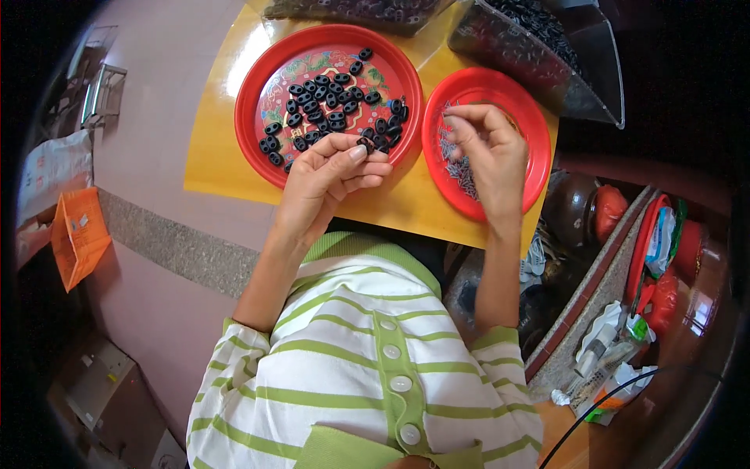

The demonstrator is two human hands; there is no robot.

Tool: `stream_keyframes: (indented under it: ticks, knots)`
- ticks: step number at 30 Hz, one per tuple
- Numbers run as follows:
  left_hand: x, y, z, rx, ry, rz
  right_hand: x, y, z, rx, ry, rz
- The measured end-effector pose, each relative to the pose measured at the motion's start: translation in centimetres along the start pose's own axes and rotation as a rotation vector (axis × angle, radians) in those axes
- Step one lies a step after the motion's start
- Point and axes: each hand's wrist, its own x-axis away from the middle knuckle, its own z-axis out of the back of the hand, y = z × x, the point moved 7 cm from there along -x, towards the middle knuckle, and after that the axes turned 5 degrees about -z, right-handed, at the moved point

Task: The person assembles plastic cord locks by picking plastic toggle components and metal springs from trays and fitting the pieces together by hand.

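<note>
My left hand [332, 168] is closed in a pinch on a small black two-hole piece [364, 144], held over the near right rim of a large round red tray [248, 148]. Many more such black pieces [319, 94] lie spread on the tray's flowered bottom. To the right, my right hand [494, 152] hovers above a smaller red plate [535, 137], its thumb and forefinger pinched together. What those fingertips hold, if anything, is too small to make out. Thin grey metal screws or pins [462, 173] lie in this plate, partly hidden by the hand.
Both dishes stand on a yellow tabletop [215, 156]. Beyond them are a clear bin [539, 59] of black parts and another clear bin [359, 12] at the far edge. An orange bag [80, 238] is off to the left. Jars and packets clutter a ledge [582, 297] at right.
</note>
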Motion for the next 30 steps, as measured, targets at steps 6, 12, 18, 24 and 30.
stream_keyframes:
  ticks: [6,12,18,24,30]
  knots:
    - [-0.3,-0.3,-0.5,-0.011,-0.007,-0.030,2.6,-0.3,-5.6,-0.690,-0.196,-0.066]
    - [-0.3,-0.1,-0.8,-0.054,-0.011,-0.071,3.0,0.5,-7.3,-0.879,-0.187,-0.200]
    - [-0.3,0.2,-0.9,-0.090,-0.013,-0.097,3.1,0.4,-7.5,-0.859,-0.205,-0.204]
    - [-0.1,0.5,-0.7,-0.132,0.018,-0.126,3.2,0.2,-7.7,-0.814,-0.156,-0.168]
    - [0.2,0.3,-0.1,-0.189,0.069,-0.173,3.6,0.0,-8.1,-0.826,-0.143,-0.122]
